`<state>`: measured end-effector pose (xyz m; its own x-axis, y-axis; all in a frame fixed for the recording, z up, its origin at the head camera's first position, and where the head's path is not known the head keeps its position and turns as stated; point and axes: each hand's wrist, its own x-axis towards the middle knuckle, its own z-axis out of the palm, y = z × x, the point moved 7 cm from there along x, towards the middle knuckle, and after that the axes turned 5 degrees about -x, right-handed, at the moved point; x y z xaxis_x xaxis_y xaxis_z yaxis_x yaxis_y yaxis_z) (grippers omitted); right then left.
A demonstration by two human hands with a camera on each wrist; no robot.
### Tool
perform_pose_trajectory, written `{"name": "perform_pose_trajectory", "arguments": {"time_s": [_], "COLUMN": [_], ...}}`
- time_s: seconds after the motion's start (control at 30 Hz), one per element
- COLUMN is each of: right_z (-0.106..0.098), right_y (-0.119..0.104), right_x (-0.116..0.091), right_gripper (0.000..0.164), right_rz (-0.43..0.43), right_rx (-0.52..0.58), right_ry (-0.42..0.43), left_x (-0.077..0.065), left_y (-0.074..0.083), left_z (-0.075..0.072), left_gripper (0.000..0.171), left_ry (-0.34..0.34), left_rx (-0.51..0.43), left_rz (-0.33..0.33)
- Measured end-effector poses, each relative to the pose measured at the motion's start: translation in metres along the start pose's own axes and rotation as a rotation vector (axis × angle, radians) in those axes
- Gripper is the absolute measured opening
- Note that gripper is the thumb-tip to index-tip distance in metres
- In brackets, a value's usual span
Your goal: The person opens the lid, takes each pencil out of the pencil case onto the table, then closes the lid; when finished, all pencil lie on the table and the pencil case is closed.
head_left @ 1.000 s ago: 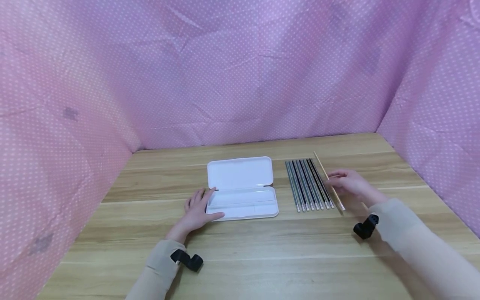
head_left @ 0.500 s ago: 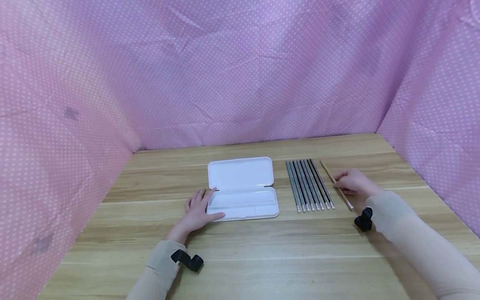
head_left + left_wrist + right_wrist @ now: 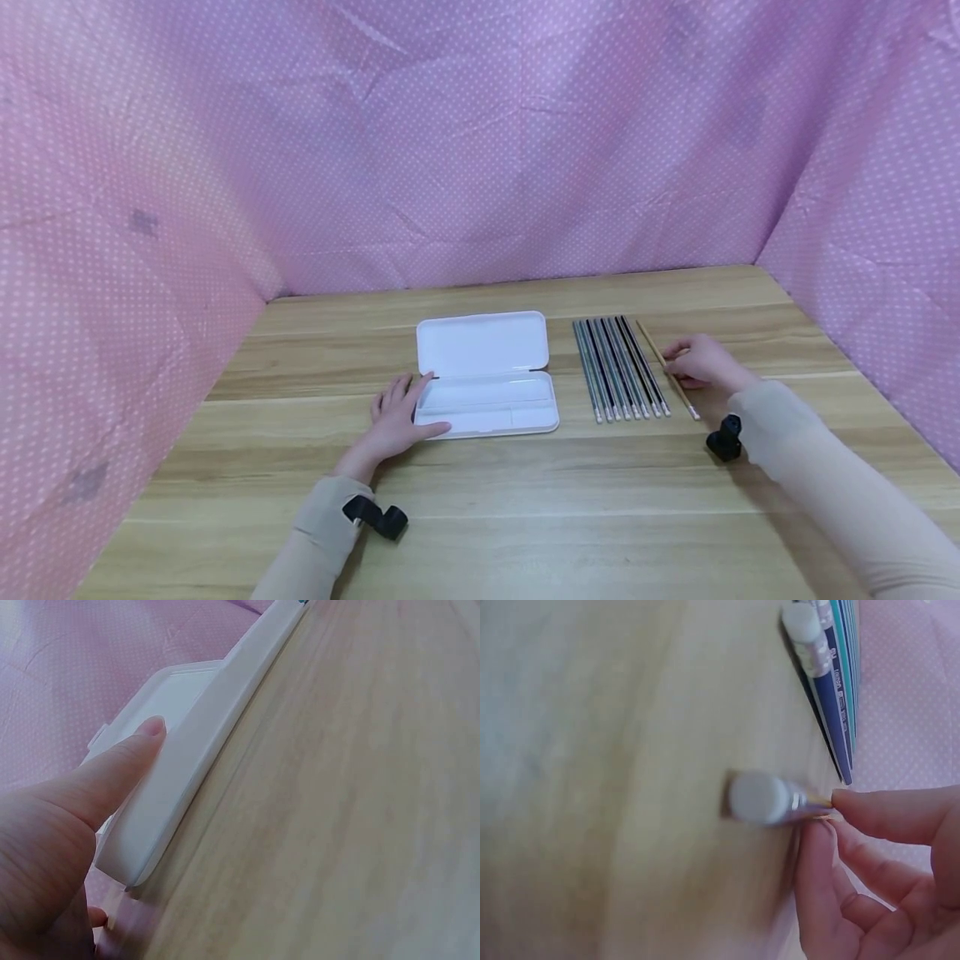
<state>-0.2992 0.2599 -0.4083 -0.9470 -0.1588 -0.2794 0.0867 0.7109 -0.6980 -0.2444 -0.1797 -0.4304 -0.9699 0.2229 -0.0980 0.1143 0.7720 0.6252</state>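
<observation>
A white pencil case (image 3: 482,343) lies with its lid folded back in the head view. My left hand (image 3: 393,425) rests at its left end with the fingers spread. In the left wrist view the straight thumb (image 3: 120,772) touches the case's rim. To the right, my right hand (image 3: 708,364) pinches a yellow pencil (image 3: 682,392) between thumb and fingers. The right wrist view shows this pencil's white eraser (image 3: 756,797) towards the camera, close above or on the table. Several dark and teal striped pencils (image 3: 621,367) lie side by side between the case and the right hand.
Wood-grained boards make up the table (image 3: 495,517). Pink dotted cloth (image 3: 480,150) hangs behind it and along both sides. The case's base has a long compartment and shorter ones in front.
My right hand has taken the yellow pencil to the right, away from the row, then slightly back left. Left hand and case stay in place.
</observation>
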Motion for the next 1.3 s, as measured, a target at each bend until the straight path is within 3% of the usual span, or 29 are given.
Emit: {"name": "perform_pose_trajectory", "arguments": {"time_s": [0.97,1.3], "right_z": [0.007,0.007], "right_y": [-0.007,-0.010], "right_x": [0.010,0.008], "right_gripper": [0.035,0.032], "right_rz": [0.058,0.059], "right_rx": [0.033,0.043], "right_ry": [0.040,0.012], "left_x": [0.001,-0.001], "left_y": [0.001,0.001], "left_z": [-0.001,-0.001], "left_gripper": [0.089,0.089], "left_ry": [0.005,0.004], "left_rx": [0.009,0.011], "left_rz": [-0.001,-0.007]}}
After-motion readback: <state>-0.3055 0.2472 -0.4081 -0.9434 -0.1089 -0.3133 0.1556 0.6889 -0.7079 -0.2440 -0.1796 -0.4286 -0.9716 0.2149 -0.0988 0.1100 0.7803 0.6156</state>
